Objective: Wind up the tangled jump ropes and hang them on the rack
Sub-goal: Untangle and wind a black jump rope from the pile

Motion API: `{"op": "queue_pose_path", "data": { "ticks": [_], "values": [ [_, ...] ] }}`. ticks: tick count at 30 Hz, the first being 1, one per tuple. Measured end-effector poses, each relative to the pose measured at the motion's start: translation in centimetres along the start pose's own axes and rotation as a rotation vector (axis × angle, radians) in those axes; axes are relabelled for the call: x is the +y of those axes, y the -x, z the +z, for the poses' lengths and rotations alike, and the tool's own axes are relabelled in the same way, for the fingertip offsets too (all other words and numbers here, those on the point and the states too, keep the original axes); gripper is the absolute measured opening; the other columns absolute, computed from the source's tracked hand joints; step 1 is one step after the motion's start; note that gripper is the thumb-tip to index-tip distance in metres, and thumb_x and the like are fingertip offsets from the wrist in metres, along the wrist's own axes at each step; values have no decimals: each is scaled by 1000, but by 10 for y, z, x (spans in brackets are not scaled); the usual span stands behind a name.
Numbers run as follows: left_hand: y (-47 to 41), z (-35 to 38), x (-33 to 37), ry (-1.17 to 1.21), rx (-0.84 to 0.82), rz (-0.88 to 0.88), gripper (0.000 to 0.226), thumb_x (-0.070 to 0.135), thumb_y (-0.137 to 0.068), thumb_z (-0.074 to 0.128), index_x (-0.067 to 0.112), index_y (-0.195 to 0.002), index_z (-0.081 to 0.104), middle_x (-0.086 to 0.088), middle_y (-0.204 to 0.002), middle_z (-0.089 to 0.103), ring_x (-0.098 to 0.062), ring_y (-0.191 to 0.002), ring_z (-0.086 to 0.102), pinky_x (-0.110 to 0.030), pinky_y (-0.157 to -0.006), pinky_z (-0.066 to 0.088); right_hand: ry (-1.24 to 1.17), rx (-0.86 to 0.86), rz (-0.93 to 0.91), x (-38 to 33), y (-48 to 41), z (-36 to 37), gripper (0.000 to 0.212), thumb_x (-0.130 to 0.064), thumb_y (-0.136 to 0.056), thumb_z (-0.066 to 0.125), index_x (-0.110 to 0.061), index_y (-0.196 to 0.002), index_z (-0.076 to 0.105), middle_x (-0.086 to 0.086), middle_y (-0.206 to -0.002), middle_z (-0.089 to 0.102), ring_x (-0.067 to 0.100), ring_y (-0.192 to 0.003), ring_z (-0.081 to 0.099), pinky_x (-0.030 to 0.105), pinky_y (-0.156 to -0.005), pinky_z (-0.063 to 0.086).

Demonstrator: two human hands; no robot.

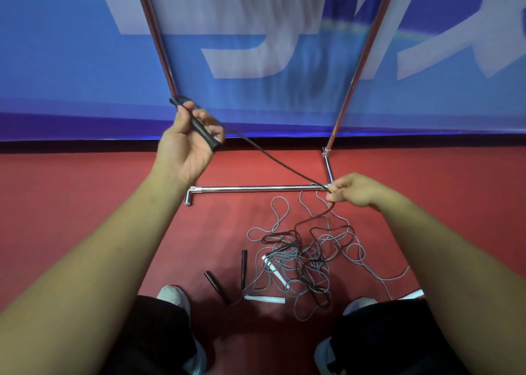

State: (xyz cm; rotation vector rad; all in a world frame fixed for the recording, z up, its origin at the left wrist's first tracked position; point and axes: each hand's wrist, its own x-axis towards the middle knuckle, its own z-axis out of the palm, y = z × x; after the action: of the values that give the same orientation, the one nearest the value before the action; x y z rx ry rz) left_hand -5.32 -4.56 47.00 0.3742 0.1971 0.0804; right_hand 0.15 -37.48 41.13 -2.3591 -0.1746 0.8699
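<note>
My left hand point(186, 142) is raised and closed around the black handle point(199, 125) of a black jump rope. Its cord point(273, 158) runs taut down and right to my right hand point(354, 191), which pinches it between thumb and fingers. From there the cord drops into a tangled pile of black and grey ropes point(304, 258) on the red floor. Two loose black handles point(216, 286) and white handles point(264, 298) lie at the pile's left side. The chrome rack point(256, 188) stands just beyond, its base bar on the floor and two uprights rising.
A blue banner with large white characters point(242, 47) hangs behind the rack. My two feet in grey shoes point(173, 296) stand on the red floor either side of the pile. Another white handle point(412, 293) lies at the right near my knee.
</note>
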Motion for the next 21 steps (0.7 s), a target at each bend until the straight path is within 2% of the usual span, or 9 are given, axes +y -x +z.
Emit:
{"op": "queue_pose_path", "data": {
  "ticks": [3, 5, 7, 9, 10, 12, 14, 18, 21],
  "values": [
    [4, 1, 0, -257, 68, -49, 18, 39, -105, 41, 27, -105, 55, -1, -73, 61, -12, -59, 59, -24, -55, 48, -367, 27, -3, -5, 1, 3, 13, -11, -94, 65, -7, -82, 67, 5, -76, 69, 19, -76, 64, 26, -72, 51],
    [9, 5, -10, -508, 61, -72, 13, 29, -106, 42, 25, -114, 52, -4, -72, 64, -12, -55, 54, -22, -52, 44, -418, 56, -64, -30, 7, 6, 10, -11, -97, 61, -7, -88, 65, 5, -67, 59, 15, -58, 63, 23, -55, 54],
    [14, 12, -22, -710, 10, -82, 17, 11, -103, 49, 19, -117, 49, -9, -83, 71, -13, -52, 48, -23, -50, 40, -294, 20, -208, -61, 19, 12, 12, -13, -97, 62, -5, -93, 70, 0, -56, 48, 10, -45, 49, 20, -42, 41],
    [21, 19, -33, -948, -68, -87, 25, -1, -97, 56, 14, -116, 47, -11, -102, 75, -14, -51, 44, -24, -49, 36, -239, -55, -341, -89, 30, 20, 18, -16, -95, 65, 1, -94, 72, -3, -51, 39, 10, -43, 34, 20, -43, 29],
    [24, 20, -37, -1072, -120, -105, 25, 2, -96, 59, 12, -115, 48, -8, -101, 75, -14, -51, 43, -24, -49, 35, -266, -78, -375, -99, 33, 22, 19, -15, -94, 66, 4, -92, 71, -5, -49, 37, 9, -44, 30, 20, -43, 27],
    [30, 19, -43, -1234, -224, -183, 28, 19, -95, 62, 4, -115, 51, 1, -78, 70, -13, -49, 43, -24, -47, 32, -334, -48, -388, -113, 37, 23, 17, -12, -94, 65, 1, -85, 71, -7, -47, 35, 8, -43, 27, 19, -43, 26],
    [34, 18, -43, -1284, -297, -238, 39, 31, -90, 62, -1, -111, 57, 2, -67, 61, -12, -49, 42, -23, -47, 30, -392, -40, -341, -118, 39, 20, 17, -14, -94, 65, 0, -88, 73, -4, -49, 35, 8, -42, 27, 19, -42, 25],
    [38, 20, -38, -1424, -278, -239, 9, 16, -92, 67, 7, -93, 66, 5, -57, 56, -10, -45, 39, -22, -42, 32, -440, -92, -301, -114, 38, 25, 16, -14, -92, 66, -2, -81, 71, 0, -50, 40, 8, -40, 29, 19, -43, 25],
    [35, 18, -35, -1462, -175, -261, 17, 14, -95, 64, 5, -81, 61, 3, -47, 47, -9, -37, 33, -19, -36, 26, -377, -37, -331, -106, 32, 25, 22, -20, -90, 71, -4, -76, 69, 1, -51, 48, 9, -43, 38, 20, -45, 33]
  ]
}}
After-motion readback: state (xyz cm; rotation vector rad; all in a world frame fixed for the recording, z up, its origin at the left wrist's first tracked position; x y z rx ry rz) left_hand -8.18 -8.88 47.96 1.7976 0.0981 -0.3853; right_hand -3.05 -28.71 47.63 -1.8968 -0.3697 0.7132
